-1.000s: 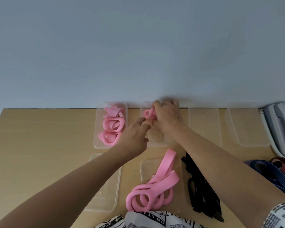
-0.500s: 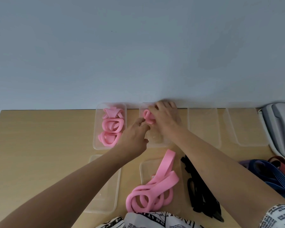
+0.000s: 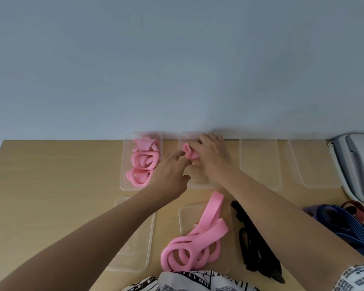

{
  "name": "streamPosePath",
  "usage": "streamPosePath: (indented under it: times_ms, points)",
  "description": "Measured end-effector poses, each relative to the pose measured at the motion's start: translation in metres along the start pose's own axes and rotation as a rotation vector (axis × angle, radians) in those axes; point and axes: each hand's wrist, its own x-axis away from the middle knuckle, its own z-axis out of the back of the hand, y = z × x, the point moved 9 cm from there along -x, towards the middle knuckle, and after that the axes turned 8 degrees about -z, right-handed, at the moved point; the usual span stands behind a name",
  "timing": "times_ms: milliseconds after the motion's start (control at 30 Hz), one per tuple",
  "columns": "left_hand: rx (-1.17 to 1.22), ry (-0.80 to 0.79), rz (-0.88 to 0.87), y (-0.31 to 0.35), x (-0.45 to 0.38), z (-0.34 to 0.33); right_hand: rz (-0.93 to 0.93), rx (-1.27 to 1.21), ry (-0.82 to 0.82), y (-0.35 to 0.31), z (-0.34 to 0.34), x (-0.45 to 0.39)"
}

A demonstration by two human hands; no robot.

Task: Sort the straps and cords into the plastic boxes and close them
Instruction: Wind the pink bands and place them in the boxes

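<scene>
Both hands have sunk lower into the second far box (image 3: 198, 183) since a second ago, and the rolled pink strap (image 3: 189, 154) now sits down inside it rather than raised above its rim. Right hand (image 3: 212, 156) lies over the strap's right side, fingers curled round it; left hand (image 3: 171, 177) reaches in from the near left, its fingertips pinching the strap's near edge.

To the left, another clear box (image 3: 124, 164) holds three coiled pink straps (image 3: 143, 162). Right of the hands stand two clear boxes (image 3: 260, 164) with nothing visible in them, then a grey telephone (image 3: 355, 164) at the far right edge. Nearer, a loose pile of pink straps (image 3: 194, 244) lies on a flat clear lid (image 3: 184, 217), another lid (image 3: 132, 248) to its left. Black cords (image 3: 253, 246) lie partly hidden beneath the right forearm, with blue straps (image 3: 345, 225) beyond. Both forearms cross the wooden table (image 3: 51, 185) and block much of the second box.

The held strap is soft, matte pink, folded into a tight roll
</scene>
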Motion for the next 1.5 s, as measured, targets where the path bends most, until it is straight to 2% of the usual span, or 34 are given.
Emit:
streamPosePath:
  times_ms: [200,600,833,1033,1100,1200,1233,1300,1367,1500]
  points:
    - [0.022,0.065,0.024,-0.001,0.001,0.005,0.019,-0.103,-0.015,0.011,0.009,0.008]
    - [0.023,0.105,0.014,0.001,0.011,0.015,-0.074,-0.220,-0.024,0.020,0.020,0.026]
    - [0.036,0.133,-0.011,0.007,0.025,0.021,-0.080,-0.222,0.017,0.024,0.033,0.054]
    - [0.087,0.263,-0.100,0.018,0.058,0.028,-0.132,-0.336,0.149,0.015,0.046,0.128]
    - [0.101,0.286,-0.127,0.022,0.074,0.027,-0.104,-0.384,0.092,0.006,0.040,0.151]
    - [0.126,0.270,-0.157,0.026,0.095,0.017,0.064,-0.313,-0.215,-0.033,0.010,0.187]
    - [0.131,0.251,-0.157,0.025,0.101,0.012,0.123,-0.283,-0.258,-0.048,0.002,0.199]
    - [0.147,0.196,-0.133,0.021,0.113,0.001,0.124,-0.288,-0.344,-0.069,-0.014,0.217]
    - [0.153,0.129,-0.116,0.017,0.125,-0.009,0.086,-0.231,-0.374,-0.080,-0.029,0.225]
    - [0.172,0.081,-0.105,0.011,0.150,-0.012,-0.025,-0.175,-0.236,-0.082,-0.030,0.224]
